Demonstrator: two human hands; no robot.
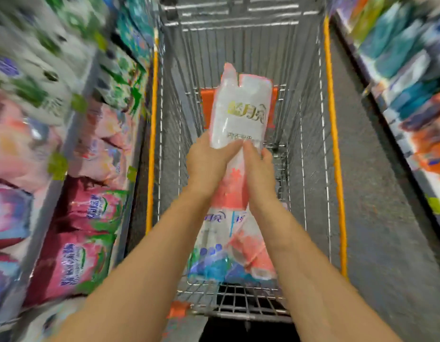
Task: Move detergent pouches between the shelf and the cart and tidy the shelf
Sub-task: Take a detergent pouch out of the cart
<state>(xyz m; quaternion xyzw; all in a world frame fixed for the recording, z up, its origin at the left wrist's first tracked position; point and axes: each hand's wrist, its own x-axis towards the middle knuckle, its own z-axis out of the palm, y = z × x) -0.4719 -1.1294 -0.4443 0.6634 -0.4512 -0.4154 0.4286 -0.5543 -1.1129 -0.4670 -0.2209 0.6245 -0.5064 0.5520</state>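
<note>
A white and pink detergent pouch [242, 107] with gold lettering is held upright over the wire cart [310, 119]. My left hand [209, 164] grips its lower left side and my right hand [257, 174] grips its lower right side. Below my wrists another pouch [228, 248], white with pink and blue print, lies in the cart's near end. The shelf [73, 149] on the left holds several pink, red and green-white pouches, all blurred.
The cart has orange side rails [333, 144] and an orange panel [205, 104] behind the held pouch. A second shelf [399, 77] with blue, teal and orange packs runs along the right. Grey floor [376, 193] lies between cart and right shelf.
</note>
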